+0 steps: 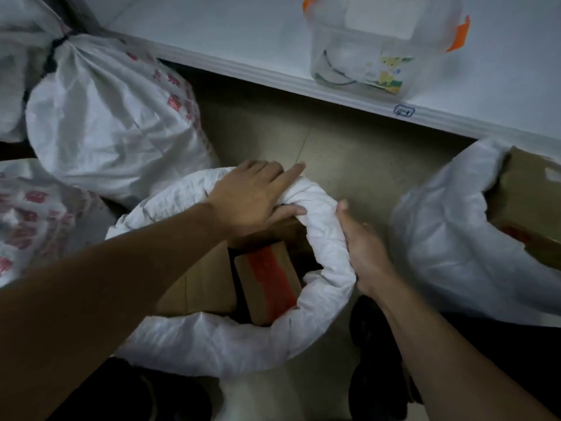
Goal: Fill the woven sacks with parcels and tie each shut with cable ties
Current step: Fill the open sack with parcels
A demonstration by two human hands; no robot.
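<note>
Open sack (pixel 318 226) (rolled rim) under both hands

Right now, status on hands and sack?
Left hand gripping rolled rim of open sack. Right hand on rim's outer side. Parcels inside, untied. Nothing blocking.

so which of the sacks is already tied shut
The sack at upper left, its neck cinched by a dark tie. The sack under both hands and the right one gape open.

arms: 2, bare | sleeves: none visible | left grip (pixel 253 197), right grip (pixel 362 246): ungloved
</note>
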